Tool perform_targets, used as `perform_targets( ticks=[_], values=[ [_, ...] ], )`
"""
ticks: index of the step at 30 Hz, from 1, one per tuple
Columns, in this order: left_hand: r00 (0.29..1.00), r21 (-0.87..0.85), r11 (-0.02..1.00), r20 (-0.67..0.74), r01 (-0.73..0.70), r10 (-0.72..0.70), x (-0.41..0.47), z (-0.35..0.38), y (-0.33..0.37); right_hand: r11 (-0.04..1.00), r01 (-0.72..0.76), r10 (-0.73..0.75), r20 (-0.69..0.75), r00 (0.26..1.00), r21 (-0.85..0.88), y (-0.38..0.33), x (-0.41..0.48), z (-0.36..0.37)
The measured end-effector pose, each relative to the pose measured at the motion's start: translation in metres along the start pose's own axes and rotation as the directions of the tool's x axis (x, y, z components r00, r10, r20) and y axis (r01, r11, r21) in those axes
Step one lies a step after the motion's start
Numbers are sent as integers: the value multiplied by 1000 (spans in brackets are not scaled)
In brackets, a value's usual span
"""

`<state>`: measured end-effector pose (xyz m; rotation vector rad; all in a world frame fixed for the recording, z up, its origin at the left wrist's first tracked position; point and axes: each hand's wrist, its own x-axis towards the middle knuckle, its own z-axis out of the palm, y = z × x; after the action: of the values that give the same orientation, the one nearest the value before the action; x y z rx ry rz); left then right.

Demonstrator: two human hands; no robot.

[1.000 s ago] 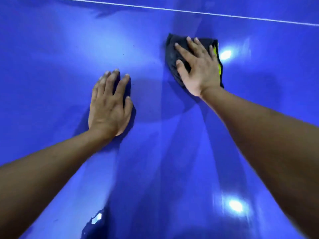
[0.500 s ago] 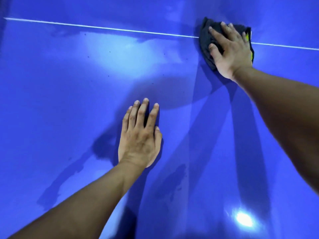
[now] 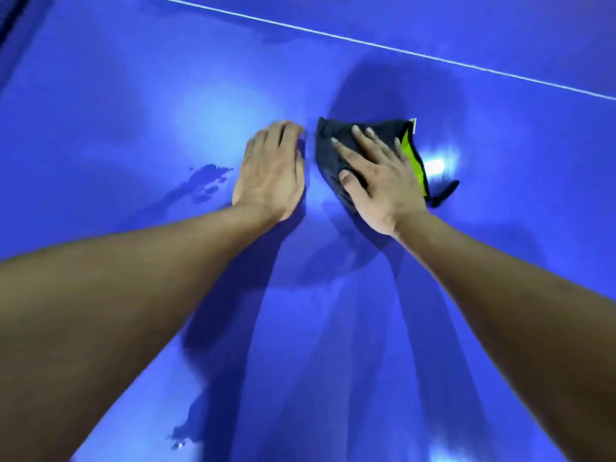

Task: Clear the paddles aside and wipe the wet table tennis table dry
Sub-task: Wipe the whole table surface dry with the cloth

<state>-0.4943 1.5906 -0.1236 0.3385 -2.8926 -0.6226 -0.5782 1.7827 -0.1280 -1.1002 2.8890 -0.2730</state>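
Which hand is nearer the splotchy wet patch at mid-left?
Left. The left hand lies flat just right of the wet patch; the right hand presses the cloth beyond it.

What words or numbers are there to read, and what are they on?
No text can be read.
The small white tag on the cloth: too small and blurred to read.
The table: only a plain white line, no letters or numbers.

- a glossy blue table top [image 3: 100, 161] fills nearly the whole view
- dark ribbed strip [image 3: 10, 18] in the 10 o'clock corner, too blurred to identify
- hard glare spot [image 3: 435, 165] at 2 o'clock
- second glare [image 3: 443, 456] at 5 o'clock
- soft pale glow [image 3: 216, 118] toward 11 o'clock
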Motion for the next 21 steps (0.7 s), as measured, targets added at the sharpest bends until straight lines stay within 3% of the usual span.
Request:
perform_targets(
  ticks=[4,10,16,21],
  values=[
    [1000,71,997,12,5,-6,-28,-18,-8,999,38,-38,-19,999,10,-40,-87,8],
    [983,171,972,119,-161,142,-162,-35,-34,998,54,-54,-14,998,40,-99,-205,12],
    [987,181,973,109,-140,122,-270,-53,-58,993,62,-57,-45,997,103,-172,-332,18],
    [979,151,982,186,-115,86,-296,-65,-67,988,1,7,-53,999,157,-221,-391,20]
  ],
)
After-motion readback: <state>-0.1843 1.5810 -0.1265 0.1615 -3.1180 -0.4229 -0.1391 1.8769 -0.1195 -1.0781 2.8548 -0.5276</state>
